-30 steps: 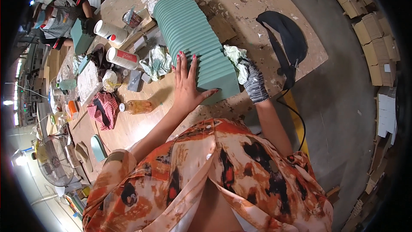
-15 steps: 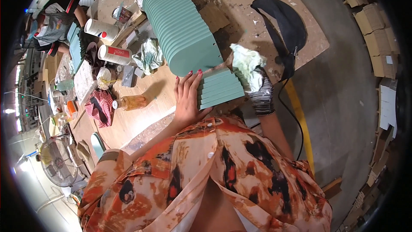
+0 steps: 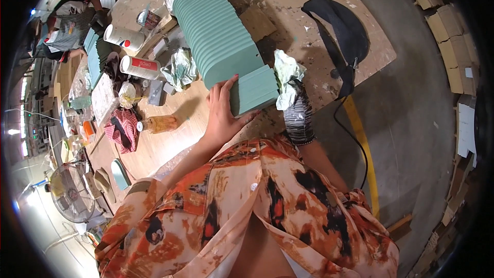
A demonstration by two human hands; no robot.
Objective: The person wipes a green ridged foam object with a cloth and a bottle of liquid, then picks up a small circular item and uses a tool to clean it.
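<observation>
A long row of green rounded panels [image 3: 216, 31] stands on edge on the wooden workbench [image 3: 170, 139]. A small batch of these green panels [image 3: 254, 90] is pulled apart from the row's near end. My left hand [image 3: 222, 113] presses flat against the left side of that batch. My right hand [image 3: 294, 108] wears a striped grey glove and holds the batch's right side, with a white-green crumpled rag [image 3: 285, 74] bunched in it. My orange patterned shirt fills the lower picture.
Two white cylinders [image 3: 139, 67] lie left of the row, with a crumpled cloth [image 3: 180, 69], an amber bottle [image 3: 159, 122] and a red checked cloth [image 3: 123, 128]. A black bag [image 3: 342, 31] and cable lie right. A fan [image 3: 69, 193] stands lower left. Another person [image 3: 69, 15] works far left.
The near batch of green panels has come away from the row toward me, held between both hands. My left hand slid from the top of the panels to their left side.
</observation>
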